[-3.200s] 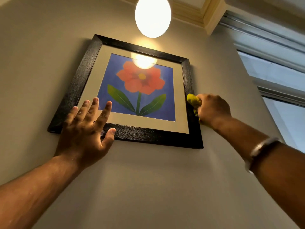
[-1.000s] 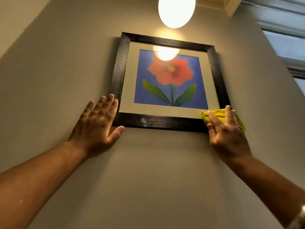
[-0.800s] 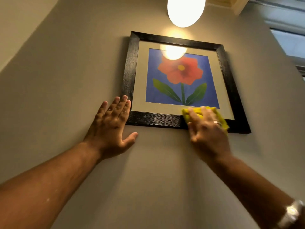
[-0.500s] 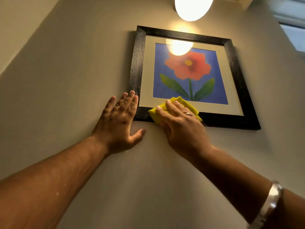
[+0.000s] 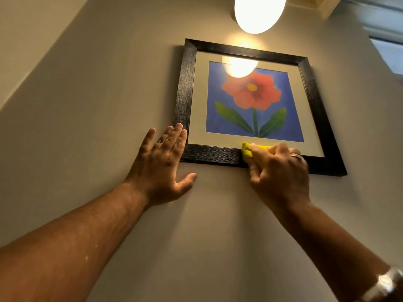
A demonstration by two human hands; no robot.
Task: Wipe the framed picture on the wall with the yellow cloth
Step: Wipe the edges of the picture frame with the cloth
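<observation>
A framed picture (image 5: 187, 88) hangs high on the beige wall: black wooden frame, cream mat, red flower on blue. My left hand (image 5: 161, 164) lies flat and open against the wall, its fingertips touching the frame's lower left corner. My right hand (image 5: 279, 171) is closed around the bunched yellow cloth (image 5: 247, 151) and presses it on the frame's bottom rail, right of its middle. Most of the cloth is hidden under my fingers.
A glowing round lamp (image 5: 259, 12) hangs just above the picture and is mirrored in its glass. A window (image 5: 390, 55) with a pale frame sits at the upper right. A wall corner (image 5: 43, 68) runs diagonally at the left.
My right hand swept the cloth left along the bottom rail, then came back to the right and bunched the cloth into a fist. My left hand stayed at the lower left corner.
</observation>
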